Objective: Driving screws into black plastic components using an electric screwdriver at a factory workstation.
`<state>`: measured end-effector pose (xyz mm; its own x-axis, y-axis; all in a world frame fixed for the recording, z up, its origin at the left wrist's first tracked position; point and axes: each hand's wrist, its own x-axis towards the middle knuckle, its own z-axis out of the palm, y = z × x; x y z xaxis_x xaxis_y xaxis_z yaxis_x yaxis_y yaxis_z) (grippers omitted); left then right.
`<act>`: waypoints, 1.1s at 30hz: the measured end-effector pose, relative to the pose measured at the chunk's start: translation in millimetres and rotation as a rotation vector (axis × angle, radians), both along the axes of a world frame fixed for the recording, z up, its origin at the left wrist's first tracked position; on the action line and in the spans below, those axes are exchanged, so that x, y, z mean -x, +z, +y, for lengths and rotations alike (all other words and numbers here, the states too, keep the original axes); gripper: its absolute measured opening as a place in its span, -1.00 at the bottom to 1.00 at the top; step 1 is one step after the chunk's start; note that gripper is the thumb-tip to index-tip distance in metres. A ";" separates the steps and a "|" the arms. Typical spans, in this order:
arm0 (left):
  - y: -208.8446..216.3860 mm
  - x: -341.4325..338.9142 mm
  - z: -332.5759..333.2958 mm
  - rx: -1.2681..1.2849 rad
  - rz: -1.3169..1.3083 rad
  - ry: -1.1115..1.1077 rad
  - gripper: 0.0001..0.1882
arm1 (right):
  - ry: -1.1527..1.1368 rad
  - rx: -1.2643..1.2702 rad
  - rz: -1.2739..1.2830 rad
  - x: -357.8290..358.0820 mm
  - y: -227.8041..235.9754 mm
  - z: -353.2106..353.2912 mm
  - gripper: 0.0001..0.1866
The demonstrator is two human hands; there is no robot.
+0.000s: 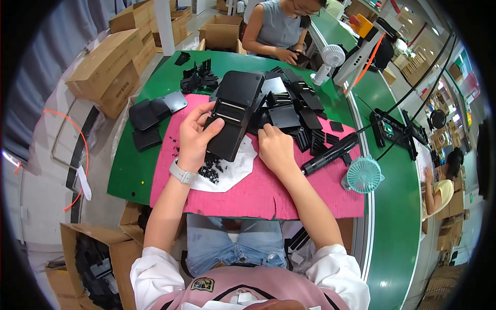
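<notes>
My left hand [194, 139] is closed round a black plastic stand-like part [235, 108], its thumb on the front. Two thin metal rods [229, 111] cross the middle of that part, which is tilted above the mat. My right hand [276, 149] lies just right of it with the fingers curled down by the pile of black plastic parts [284, 116]. Whatever its fingertips grip is hidden. Below the held part, small black pieces [211, 169] are scattered on a white sheet [240, 173].
A pink mat [222, 204] covers part of the green table [129, 175]. A black electric screwdriver [330, 154] and teal fan [363, 174] are at right, a white fan [328, 62] behind. Black parts [147, 121] lie at left. A person [276, 31] works across the table.
</notes>
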<state>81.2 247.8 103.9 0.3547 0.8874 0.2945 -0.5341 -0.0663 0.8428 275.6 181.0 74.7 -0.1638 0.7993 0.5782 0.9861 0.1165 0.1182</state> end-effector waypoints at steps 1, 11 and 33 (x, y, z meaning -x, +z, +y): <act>-0.7 -0.2 -1.4 0.000 -0.003 0.004 -0.56 | 0.021 0.002 0.020 -2.2 1.6 -2.7 -0.94; -13.1 -14.2 -23.5 -0.261 0.331 0.152 -0.56 | 0.192 -0.528 0.464 9.0 55.7 -29.1 -0.82; -18.3 -21.2 -35.1 -0.093 0.239 0.030 -0.73 | 0.368 -0.178 0.623 14.3 44.3 -30.3 -0.70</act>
<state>102.4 212.7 85.6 0.3976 0.8718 0.2862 -0.3168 -0.1623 0.9345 261.2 150.8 119.0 -0.0027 0.6418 0.7669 0.7776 0.4836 -0.4019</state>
